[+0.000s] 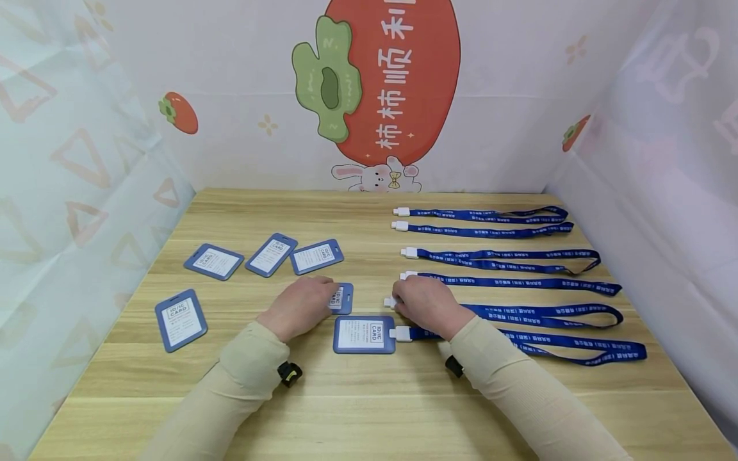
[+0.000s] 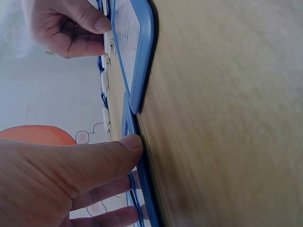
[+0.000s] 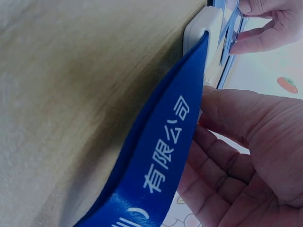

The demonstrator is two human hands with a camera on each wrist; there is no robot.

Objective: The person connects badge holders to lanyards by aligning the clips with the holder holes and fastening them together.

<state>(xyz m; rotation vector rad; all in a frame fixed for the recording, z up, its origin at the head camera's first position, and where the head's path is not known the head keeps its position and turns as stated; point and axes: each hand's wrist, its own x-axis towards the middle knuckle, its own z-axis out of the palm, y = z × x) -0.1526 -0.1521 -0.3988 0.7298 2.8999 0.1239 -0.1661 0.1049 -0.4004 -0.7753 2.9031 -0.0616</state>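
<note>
My left hand [image 1: 304,306] pinches a blue badge holder [image 1: 344,299] by its edges, flat at the table surface. In the left wrist view the thumb lies along the holder's near edge, with fingers on the far side. My right hand [image 1: 432,306] holds the white clip [image 1: 389,302] end of a blue lanyard [image 1: 542,315]; the fingers hide part of it. Just in front, a second badge holder [image 1: 364,335] lies against the white clip [image 1: 401,333] of the nearest lanyard [image 1: 599,349]. That lanyard's strap [image 3: 165,142] crosses the foreground of the right wrist view.
Several blue badge holders [image 1: 180,320] are spread over the left of the wooden table [image 1: 323,422]. Several more blue lanyards [image 1: 507,258] lie in rows at the right, white clips facing left. Printed fabric [image 1: 230,64] walls stand behind and at both sides.
</note>
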